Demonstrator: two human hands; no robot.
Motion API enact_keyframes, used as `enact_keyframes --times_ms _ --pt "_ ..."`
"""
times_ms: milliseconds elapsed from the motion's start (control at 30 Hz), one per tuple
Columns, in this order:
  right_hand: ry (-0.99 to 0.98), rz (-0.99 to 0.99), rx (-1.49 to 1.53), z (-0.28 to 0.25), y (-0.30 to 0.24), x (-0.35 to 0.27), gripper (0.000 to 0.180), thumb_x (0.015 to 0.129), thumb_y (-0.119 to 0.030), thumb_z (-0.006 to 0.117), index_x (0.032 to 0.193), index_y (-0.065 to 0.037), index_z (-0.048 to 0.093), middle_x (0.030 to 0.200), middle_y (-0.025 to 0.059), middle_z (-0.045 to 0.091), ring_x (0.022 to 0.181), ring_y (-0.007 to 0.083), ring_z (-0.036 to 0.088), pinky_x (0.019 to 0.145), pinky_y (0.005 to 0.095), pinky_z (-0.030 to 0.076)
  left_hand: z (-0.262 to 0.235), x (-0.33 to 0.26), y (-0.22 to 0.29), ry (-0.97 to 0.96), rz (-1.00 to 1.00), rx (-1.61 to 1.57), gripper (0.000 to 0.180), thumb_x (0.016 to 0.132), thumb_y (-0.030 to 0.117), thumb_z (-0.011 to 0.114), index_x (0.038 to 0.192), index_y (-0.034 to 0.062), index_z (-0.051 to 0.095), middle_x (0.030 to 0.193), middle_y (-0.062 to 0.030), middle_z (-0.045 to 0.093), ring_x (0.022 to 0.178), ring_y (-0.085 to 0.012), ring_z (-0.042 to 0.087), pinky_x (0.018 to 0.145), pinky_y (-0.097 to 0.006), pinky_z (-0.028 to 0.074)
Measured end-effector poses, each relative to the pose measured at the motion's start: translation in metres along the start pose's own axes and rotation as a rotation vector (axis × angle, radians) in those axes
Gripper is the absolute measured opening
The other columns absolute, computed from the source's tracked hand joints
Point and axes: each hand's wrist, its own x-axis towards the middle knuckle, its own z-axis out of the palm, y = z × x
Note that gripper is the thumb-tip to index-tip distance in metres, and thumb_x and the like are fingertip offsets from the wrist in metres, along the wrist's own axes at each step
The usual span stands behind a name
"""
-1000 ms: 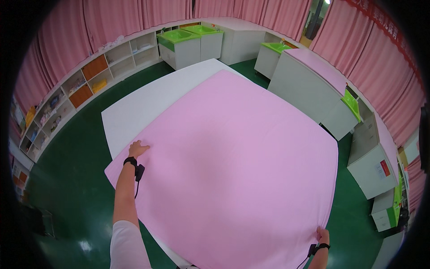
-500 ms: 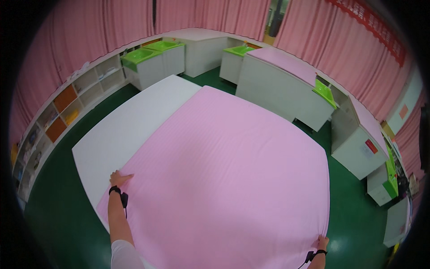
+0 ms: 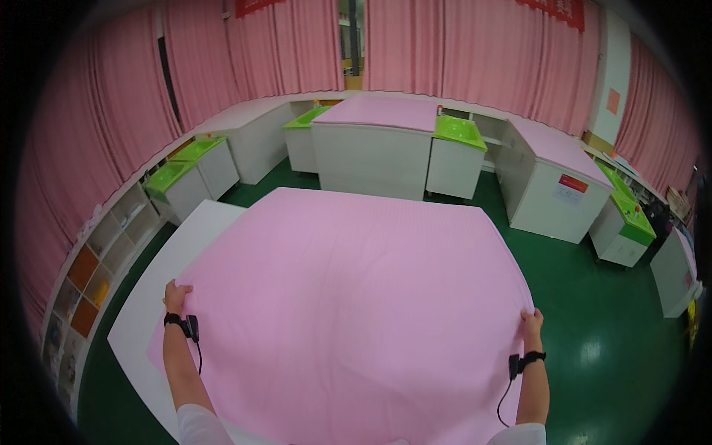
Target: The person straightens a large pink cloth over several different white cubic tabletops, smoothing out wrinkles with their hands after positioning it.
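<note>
A large pink cloth (image 3: 348, 297) lies spread over a white counter (image 3: 159, 271), covering most of it and leaving a bare white strip along the left edge, which runs from the far left corner toward the near side. The cloth reaches across to the counter's far edge and hides its right edge; soft creases run through its middle and near part. The left hand (image 3: 176, 297) is at the cloth's left edge, thumb resting over the pink fabric; whether its fingers pinch the fabric cannot be told. The right hand (image 3: 531, 326) is closed on the cloth's right edge, well apart from the left one and at nearly the same depth along the counter. Each wrist wears a black strap (image 3: 532, 358) with a small black box and a thin cable, and white sleeves (image 3: 202, 426) show at the lower edge. Around the counter is a green floor (image 3: 567, 304). Beyond the far edge stand a pale cabinet (image 3: 374, 159) with a pink top and a bright green sink (image 3: 458, 130) just beside it. Open shelves (image 3: 121, 236) line the left side, below pink curtains (image 3: 119, 141).
</note>
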Motion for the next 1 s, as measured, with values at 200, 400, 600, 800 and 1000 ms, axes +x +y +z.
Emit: enact_keyframes --times_ms 200,400,600,800,1000 --pt "0.050 0.061 -0.015 0.014 -0.010 0.090 0.044 0.070 -0.002 0.062 0.110 0.012 0.047 0.101 0.0143 0.057 0.086 0.0203 0.055 0.077 0.0288 0.044 0.046 -0.013 0.146 0.019 0.097 -0.099 0.078 0.058 0.024 0.072 0.126 0.0012 0.042 0.119 -0.0173 0.053 0.112 -0.0310 0.049 0.100 -0.034 0.027" --pt "0.186 0.011 -0.095 0.045 -0.006 0.192 0.038 0.070 -0.002 0.063 0.104 0.010 0.051 0.094 0.0118 0.058 0.081 0.0189 0.054 0.073 0.0284 0.043 0.127 0.030 0.232 -0.063 0.173 -0.182 0.070 0.058 0.022 0.070 0.121 0.0021 0.048 0.111 -0.0155 0.058 0.103 -0.0292 0.054 0.093 -0.033 0.035" --pt "0.093 -0.132 -0.076 0.080 -0.061 0.321 0.019 0.070 -0.004 0.064 0.085 0.004 0.057 0.077 0.0047 0.058 0.065 0.0126 0.051 0.061 0.0272 0.042 0.232 0.044 0.373 -0.149 0.181 -0.205 0.072 0.061 0.013 0.068 0.127 0.0003 0.041 0.110 -0.0160 0.056 0.095 -0.0236 0.057 0.084 -0.031 0.044" --pt "0.110 -0.179 -0.137 0.134 -0.105 0.432 0.021 0.068 -0.004 0.065 0.087 0.005 0.058 0.076 0.0038 0.058 0.068 0.0130 0.051 0.063 0.0272 0.042 0.325 0.132 0.446 -0.046 0.200 -0.174 0.073 0.062 0.016 0.068 0.127 -0.0017 0.040 0.115 -0.0175 0.053 0.101 -0.0245 0.054 0.088 -0.032 0.041" --pt "0.110 -0.113 -0.097 0.204 -0.097 0.553 0.031 0.069 -0.007 0.066 0.094 0.009 0.059 0.084 0.0106 0.062 0.074 0.0176 0.056 0.067 0.0293 0.044 0.400 0.200 0.496 0.042 0.195 -0.140 0.075 0.060 0.030 0.071 0.122 -0.0020 0.045 0.119 -0.0176 0.053 0.113 -0.0287 0.048 0.098 -0.037 0.029"
